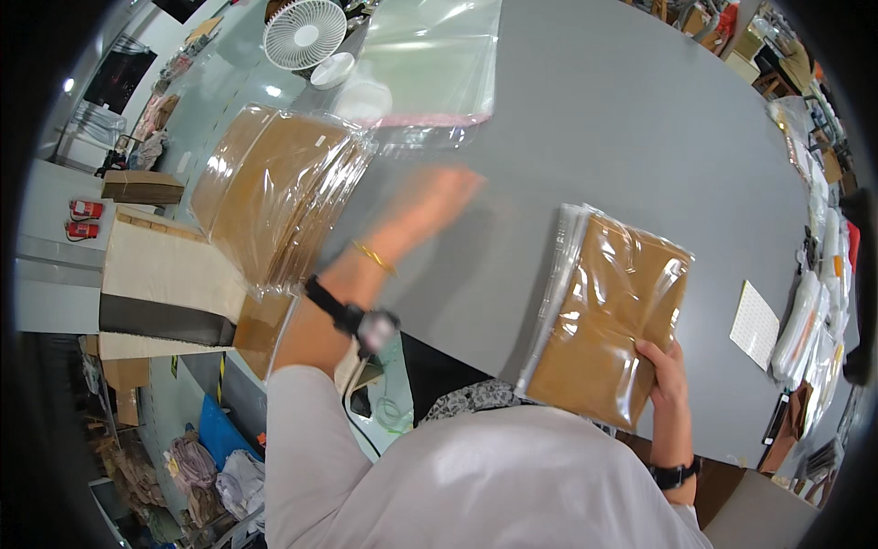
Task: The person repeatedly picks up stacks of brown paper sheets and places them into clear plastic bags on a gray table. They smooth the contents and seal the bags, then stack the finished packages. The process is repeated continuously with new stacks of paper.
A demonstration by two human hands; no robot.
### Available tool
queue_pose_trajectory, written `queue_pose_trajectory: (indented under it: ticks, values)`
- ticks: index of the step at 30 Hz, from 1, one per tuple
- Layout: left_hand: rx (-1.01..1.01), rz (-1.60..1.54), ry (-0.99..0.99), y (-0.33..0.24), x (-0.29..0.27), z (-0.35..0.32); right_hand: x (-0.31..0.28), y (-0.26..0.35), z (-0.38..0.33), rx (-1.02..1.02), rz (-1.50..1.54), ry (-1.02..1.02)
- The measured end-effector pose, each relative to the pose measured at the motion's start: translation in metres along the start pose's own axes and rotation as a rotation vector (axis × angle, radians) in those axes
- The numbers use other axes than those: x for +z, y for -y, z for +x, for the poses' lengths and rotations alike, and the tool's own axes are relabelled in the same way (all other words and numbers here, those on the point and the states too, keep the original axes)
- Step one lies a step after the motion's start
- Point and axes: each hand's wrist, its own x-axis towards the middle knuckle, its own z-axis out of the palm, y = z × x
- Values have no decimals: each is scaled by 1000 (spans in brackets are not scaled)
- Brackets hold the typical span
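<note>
My right hand grips the lower right side of a small stack of flat brown packets in shiny clear plastic, thumb on top and fingers hidden beneath. The stack lies near the front edge of the grey table, its clear layered edges showing at the left. My left hand is over the table between that stack and a larger pile of similar brown packets at the left. Motion smears its fingers, so their pose and anything in them do not show.
Clear plastic bags lie at the far side of the grey table, beside a white fan. A white perforated card is on the right, near plastic-wrapped goods. At the left stands a cream-coloured box.
</note>
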Motion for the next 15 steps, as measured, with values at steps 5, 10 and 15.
queue_pose_trajectory:
  ticks: [5, 10, 15]
  values:
    - [84, 813, 73, 119, -14, 64, -22, 9, -3, 89, -39, -42]
    - [22, 747, 81, 142, 1, 87, -19, 4, 5, 130, 74, -57]
    - [-21, 244, -139, 103, -50, 114, -23, 3, 6, 126, 94, -47]
